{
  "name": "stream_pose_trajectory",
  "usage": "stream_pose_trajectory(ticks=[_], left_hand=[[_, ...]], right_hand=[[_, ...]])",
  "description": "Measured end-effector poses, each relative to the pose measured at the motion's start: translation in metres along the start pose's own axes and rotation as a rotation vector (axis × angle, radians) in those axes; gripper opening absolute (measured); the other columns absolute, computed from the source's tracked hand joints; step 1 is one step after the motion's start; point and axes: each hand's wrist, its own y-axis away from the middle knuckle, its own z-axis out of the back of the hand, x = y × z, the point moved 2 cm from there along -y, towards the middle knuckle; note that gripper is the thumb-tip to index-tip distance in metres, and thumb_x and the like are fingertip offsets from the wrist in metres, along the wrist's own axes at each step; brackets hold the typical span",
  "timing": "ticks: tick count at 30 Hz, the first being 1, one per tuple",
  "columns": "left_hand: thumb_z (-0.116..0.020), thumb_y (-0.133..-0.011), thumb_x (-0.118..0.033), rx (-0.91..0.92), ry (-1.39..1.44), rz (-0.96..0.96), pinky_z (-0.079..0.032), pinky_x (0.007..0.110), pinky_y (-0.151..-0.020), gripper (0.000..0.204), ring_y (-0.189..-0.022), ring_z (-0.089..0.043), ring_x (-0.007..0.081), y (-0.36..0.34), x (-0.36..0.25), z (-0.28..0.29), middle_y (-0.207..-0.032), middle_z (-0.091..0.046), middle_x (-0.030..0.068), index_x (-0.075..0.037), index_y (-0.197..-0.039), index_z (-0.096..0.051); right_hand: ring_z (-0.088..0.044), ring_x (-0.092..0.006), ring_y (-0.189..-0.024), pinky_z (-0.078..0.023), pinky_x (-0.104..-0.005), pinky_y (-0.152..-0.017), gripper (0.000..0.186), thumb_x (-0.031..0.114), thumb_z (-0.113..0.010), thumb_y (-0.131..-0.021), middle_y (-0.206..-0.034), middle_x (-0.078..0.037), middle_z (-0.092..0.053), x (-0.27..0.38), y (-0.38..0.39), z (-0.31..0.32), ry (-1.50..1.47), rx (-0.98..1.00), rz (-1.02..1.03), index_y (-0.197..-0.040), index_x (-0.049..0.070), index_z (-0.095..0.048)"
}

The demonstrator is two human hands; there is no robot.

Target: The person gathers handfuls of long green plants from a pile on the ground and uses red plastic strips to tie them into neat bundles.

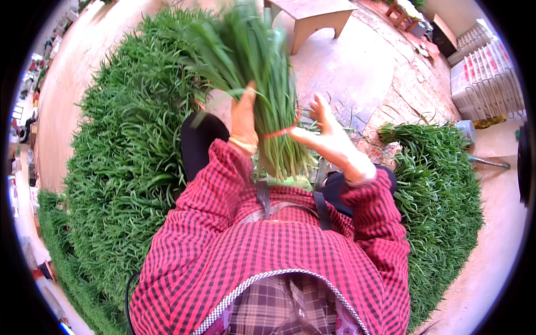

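Note:
My left hand (243, 125), orange-tan, grips the side of a large bunch of long, flat green leaves with pale stems (259, 72), held upright before my lap, its top blurred. A red band (274, 134) circles the lower part. My right hand (332, 137) is open beside the bunch, fingers spread upward and thumb tip at the band. Red-and-black checked sleeves cover both forearms, and my dark-clad knees (196, 145) show on either side.
Big heaps of similar greens lie at left (120, 156) and right (432, 195). A wooden table (312, 12) stands ahead on the concrete floor (352, 67). Stacked white slabs or packs (483, 78), a bucket (467, 132) and a pole (488, 162) sit at the right.

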Motion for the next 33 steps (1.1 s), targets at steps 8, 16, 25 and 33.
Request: stream_pose_trajectory(ticks=[8, 16, 25, 33], left_hand=[[-0.066, -0.093, -0.018, 0.039, -0.065, -0.070, -0.053, 0.034, -0.089, 0.036, -0.102, -0.064, 0.0203, 0.016, 0.004, -0.031, -0.118, -0.065, 0.0081, -0.002, -0.125, -0.059], [-0.067, -0.091, -0.015, 0.028, -0.013, 0.116, -0.057, 0.037, -0.086, 0.038, -0.099, -0.068, 0.0238, 0.023, 0.024, -0.018, -0.115, -0.066, 0.0107, -0.002, -0.125, -0.058], [-0.069, -0.090, -0.011, 0.110, -0.204, -0.089, -0.053, 0.030, -0.083, 0.030, -0.093, -0.064, 0.0153, 0.013, 0.022, -0.035, -0.110, -0.067, 0.0052, -0.003, -0.118, -0.061], [-0.061, -0.093, -0.014, 0.028, 0.187, 0.173, -0.056, 0.040, -0.086, 0.029, -0.096, -0.068, 0.0256, -0.007, 0.023, -0.012, -0.111, -0.068, 0.0127, 0.001, -0.118, -0.062]], right_hand=[[-0.066, -0.0182, -0.087, -0.052, -0.0319, -0.079, 0.033, 0.003, -0.073, -0.075, -0.098, -0.007, -0.069, 0.026, -0.064, 0.012, -0.859, -0.406, -0.023, -0.106, -0.002, -0.064], [-0.065, -0.0180, -0.091, -0.052, -0.0318, -0.083, 0.039, 0.006, -0.075, -0.076, -0.104, -0.008, -0.069, -0.017, -0.049, 0.004, -0.828, -0.394, -0.054, -0.112, -0.001, -0.063], [-0.060, -0.0169, -0.103, -0.049, -0.0319, -0.090, 0.045, -0.004, -0.071, -0.078, -0.117, -0.007, -0.064, 0.000, -0.063, -0.013, -0.751, -0.309, 0.096, -0.120, 0.002, -0.055], [-0.063, -0.0177, -0.096, -0.050, -0.0313, -0.088, 0.045, -0.005, -0.072, -0.075, -0.110, -0.005, -0.066, -0.032, -0.061, 0.014, -0.899, -0.532, 0.008, -0.118, 0.002, -0.061]])
